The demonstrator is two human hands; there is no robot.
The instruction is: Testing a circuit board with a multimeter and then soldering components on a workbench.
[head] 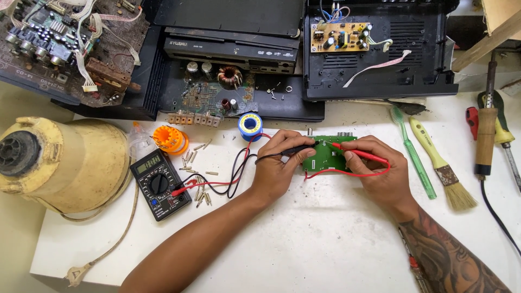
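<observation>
Nearest the lens: two bare forearms crossing a white surface (304,239) from the bottom edge, the right one tattooed. Left hand (277,163) with fingers pinched on a black probe (296,150), tip laid on a small green circuit board (328,154). Right hand (380,171) with fingers pinched on a red probe (361,154), tip on the same board, near its upper middle. Board flat on the surface, between and partly under both hands, near the centre of the view. Red and black leads looping left to a black multimeter (159,183) lying flat, dial up. Scattered around the meter, small loose metal parts. Just above, an orange solder spool (170,139) and a blue reel (250,125). Far left, a large yellowed plastic appliance housing (70,163) on its side, cord and plug (81,271) trailing toward the front edge. Right of the board, a green toothbrush (412,152), a yellow-handled paintbrush (442,165), a wooden-handled soldering iron (485,141) and screwdrivers at the edge. Along the back, opened black player cases (380,59), one holding a tan power board, plus a dusty brown circuit board (70,43) at top left. Surface stained and scuffed; little of the room visible beyond it.
</observation>
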